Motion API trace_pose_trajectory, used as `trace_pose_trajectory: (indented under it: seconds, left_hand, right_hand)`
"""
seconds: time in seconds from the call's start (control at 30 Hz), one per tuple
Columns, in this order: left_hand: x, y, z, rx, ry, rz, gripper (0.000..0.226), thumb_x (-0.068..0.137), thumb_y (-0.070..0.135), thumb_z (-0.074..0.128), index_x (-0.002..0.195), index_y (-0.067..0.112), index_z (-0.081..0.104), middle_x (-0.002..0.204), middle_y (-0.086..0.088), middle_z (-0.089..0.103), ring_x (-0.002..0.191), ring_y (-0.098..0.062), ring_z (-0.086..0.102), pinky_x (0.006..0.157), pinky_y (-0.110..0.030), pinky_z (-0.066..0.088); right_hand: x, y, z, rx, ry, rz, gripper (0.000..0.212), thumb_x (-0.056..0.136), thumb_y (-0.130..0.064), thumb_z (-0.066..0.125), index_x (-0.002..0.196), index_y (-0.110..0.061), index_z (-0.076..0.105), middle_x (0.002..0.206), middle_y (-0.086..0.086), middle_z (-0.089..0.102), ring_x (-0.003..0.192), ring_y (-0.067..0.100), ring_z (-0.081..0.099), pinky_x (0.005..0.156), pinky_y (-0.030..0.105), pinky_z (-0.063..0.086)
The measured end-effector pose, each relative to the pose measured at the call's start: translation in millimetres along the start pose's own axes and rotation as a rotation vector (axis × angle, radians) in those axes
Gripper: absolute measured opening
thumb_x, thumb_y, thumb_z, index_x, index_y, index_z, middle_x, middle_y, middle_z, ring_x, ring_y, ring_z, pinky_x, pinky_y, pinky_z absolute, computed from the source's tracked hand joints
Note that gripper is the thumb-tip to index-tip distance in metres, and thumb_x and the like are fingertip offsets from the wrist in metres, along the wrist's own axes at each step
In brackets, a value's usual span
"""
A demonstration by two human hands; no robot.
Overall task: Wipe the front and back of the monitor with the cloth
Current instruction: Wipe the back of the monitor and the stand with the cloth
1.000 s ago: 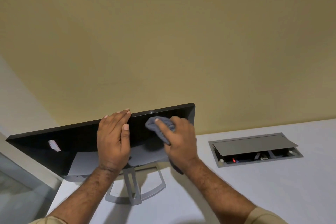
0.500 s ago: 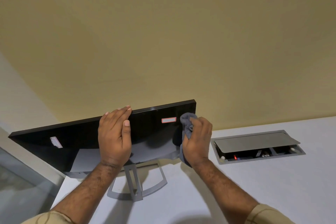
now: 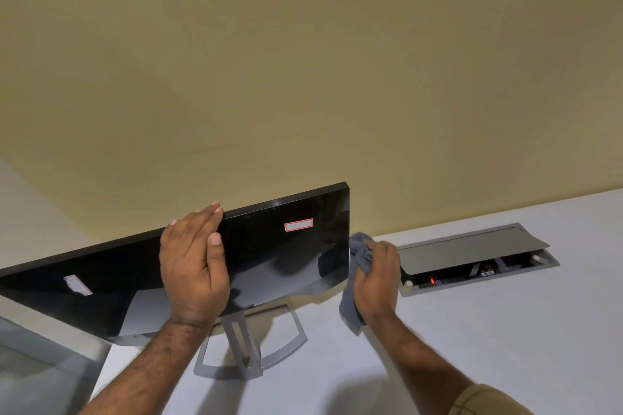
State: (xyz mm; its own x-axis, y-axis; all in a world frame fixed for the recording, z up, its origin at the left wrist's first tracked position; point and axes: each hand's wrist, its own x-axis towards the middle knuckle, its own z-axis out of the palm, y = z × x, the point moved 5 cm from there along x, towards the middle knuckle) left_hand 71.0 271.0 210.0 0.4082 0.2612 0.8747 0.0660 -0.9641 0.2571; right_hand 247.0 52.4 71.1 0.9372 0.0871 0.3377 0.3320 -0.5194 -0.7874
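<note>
Left hand (image 3: 194,266) flat on monitor (image 3: 286,256); right hand (image 3: 376,280) seemingly gripping cloth (image 3: 359,251).

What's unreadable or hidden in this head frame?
- Monitor back: faces away from the head view.
- Monitor's left end: cut off by the frame edge.
- Red-bordered label: text too small.
- Cloth: mostly covered by right hand.
- Screen under left hand: covered.

The monitor (image 3: 286,256) stands on the desk (image 3: 505,347) before the wall (image 3: 303,61); a cable box (image 3: 475,258) lies right of it. Between them — the cloth (image 3: 357,273).
</note>
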Motion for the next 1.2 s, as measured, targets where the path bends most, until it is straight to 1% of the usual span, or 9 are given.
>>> trace_pose_trajectory:
  seconds: [0.2,0.33,0.47,0.63,0.73,0.87,0.97,1.07,1.2]
  left_hand:
    - [1.2,1.8,2.7,0.024,0.015,0.000,0.040,0.103,0.020,0.037,0.118,0.002,0.069,0.125,-0.010,0.068,0.117,-0.030,0.062,0.106,-0.055,0.038]
    - [1.0,0.7,4.1,0.032,0.013,0.013,0.039,0.103,0.020,0.037,0.119,0.003,0.069,0.126,-0.009,0.067,0.118,-0.028,0.061,0.108,-0.052,0.038]
    - [-0.6,-0.9,3.4,0.034,0.014,0.024,0.040,0.103,0.021,0.036,0.119,0.004,0.069,0.126,-0.009,0.067,0.119,-0.027,0.061,0.109,-0.049,0.037]
    - [0.1,-0.6,3.9,0.032,0.016,0.028,0.039,0.103,0.020,0.037,0.120,0.005,0.069,0.127,-0.008,0.067,0.120,-0.027,0.061,0.108,-0.052,0.038]
    - [-0.1,-2.7,5.4,0.029,0.028,0.025,0.038,0.102,0.019,0.038,0.120,0.006,0.068,0.127,-0.006,0.067,0.120,-0.025,0.060,0.108,-0.053,0.038]
    - [-1.5,-5.6,7.7,0.031,0.031,0.019,0.037,0.102,0.020,0.038,0.122,0.008,0.067,0.129,-0.003,0.066,0.122,-0.022,0.059,0.110,-0.049,0.036]
    - [-1.9,-6.8,8.7,0.029,0.026,0.011,0.037,0.102,0.021,0.038,0.124,0.010,0.066,0.130,-0.002,0.065,0.124,-0.019,0.057,0.112,-0.046,0.035]
    - [-2.0,-7.2,7.4,0.031,0.025,0.021,0.038,0.102,0.021,0.038,0.123,0.009,0.067,0.130,-0.003,0.065,0.123,-0.020,0.058,0.111,-0.047,0.036]
    - [-1.4,-4.7,5.7,0.039,0.012,0.021,0.040,0.103,0.023,0.036,0.122,0.007,0.068,0.129,-0.005,0.066,0.123,-0.023,0.059,0.111,-0.047,0.036]
  right_hand:
    - [-12.7,-29.3,2.5,0.084,0.039,-0.112,0.018,0.082,-0.001,0.068,0.097,-0.003,0.057,0.097,0.010,0.051,0.086,0.024,0.051,0.069,0.036,0.051]
    - [-41.9,-10.5,34.0,-0.180,-0.320,-0.197,0.026,0.081,-0.009,0.069,0.105,-0.014,0.061,0.105,0.003,0.056,0.094,0.020,0.055,0.080,0.032,0.046]
    - [-63.1,13.1,56.6,-0.192,-0.567,-0.328,0.032,0.080,0.002,0.059,0.106,-0.015,0.064,0.107,0.003,0.054,0.098,0.021,0.051,0.080,0.028,0.040]
    - [-38.3,51.1,37.5,0.127,-0.131,0.255,0.030,0.086,-0.010,0.057,0.100,-0.037,0.054,0.099,-0.015,0.050,0.088,0.008,0.050,0.071,0.013,0.039]
    - [-32.2,43.3,40.0,0.277,0.006,0.381,0.021,0.091,-0.014,0.057,0.086,-0.033,0.050,0.079,-0.017,0.053,0.079,0.012,0.053,0.063,0.012,0.043]
    - [-58.4,22.4,61.4,0.267,-0.097,0.300,0.016,0.083,-0.019,0.063,0.086,-0.031,0.053,0.078,-0.014,0.048,0.078,0.011,0.049,0.074,0.025,0.044]
    - [-81.9,12.6,70.9,0.200,-0.289,0.097,0.024,0.078,-0.019,0.061,0.090,-0.038,0.055,0.090,-0.015,0.052,0.083,0.003,0.051,0.075,0.009,0.041]
    - [-93.7,2.8,82.7,0.180,-0.519,-0.113,0.047,0.080,-0.003,0.060,0.091,-0.048,0.054,0.101,-0.014,0.054,0.094,0.002,0.052,0.084,0.013,0.043]
    - [-72.4,18.0,76.7,0.190,-0.401,0.089,0.036,0.082,-0.006,0.060,0.093,-0.041,0.062,0.100,-0.015,0.058,0.089,0.002,0.055,0.078,0.012,0.045]
